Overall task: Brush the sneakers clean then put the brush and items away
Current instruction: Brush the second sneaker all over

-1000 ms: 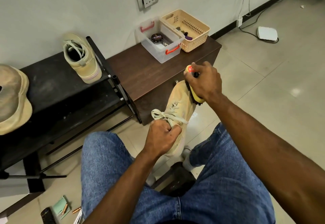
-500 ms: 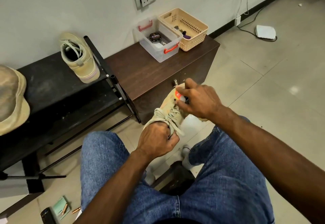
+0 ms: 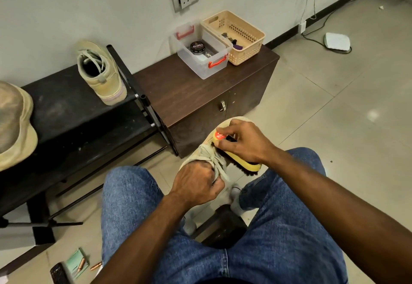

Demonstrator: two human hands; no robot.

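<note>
Sneaker (image 3: 201, 152) stays steadier if the left hand (image 3: 197, 183), fingers clenched on its laces, braces while the right hand (image 3: 243, 142), wrapping the brush (image 3: 239, 160), strokes lightly.

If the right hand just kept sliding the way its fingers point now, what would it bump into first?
Probably the front of the dark wooden cabinet. The right hand, gripping the brush on the sneaker, points up-left toward it, though depth is hard to judge.
</note>
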